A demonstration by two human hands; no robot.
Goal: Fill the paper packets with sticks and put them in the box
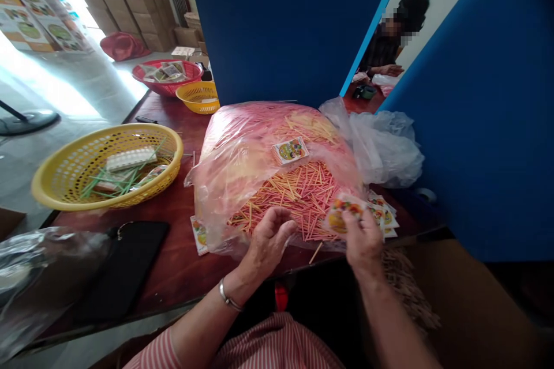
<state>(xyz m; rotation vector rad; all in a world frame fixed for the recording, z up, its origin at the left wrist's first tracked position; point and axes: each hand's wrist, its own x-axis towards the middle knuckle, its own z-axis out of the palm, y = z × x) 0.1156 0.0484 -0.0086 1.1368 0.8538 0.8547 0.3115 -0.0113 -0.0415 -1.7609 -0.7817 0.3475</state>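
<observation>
My right hand pinches a small printed packet between thumb and fingers, at the right side of a large clear plastic bag. Thin pink and yellow sticks fill the bag and show through its open front. Over the near edge of these sticks is my left hand, fingers loosely curled and thumb apart, with nothing visible in it. Another printed packet lies on top of the bag. More packets are fanned out beside my right hand, and one packet is partly under the bag's left edge.
A yellow basket with green sticks and a white tray stands left. Behind are a red basket and a smaller yellow basket. Blue panels rise behind the bag. A black pouch lies front left. A person sits beyond.
</observation>
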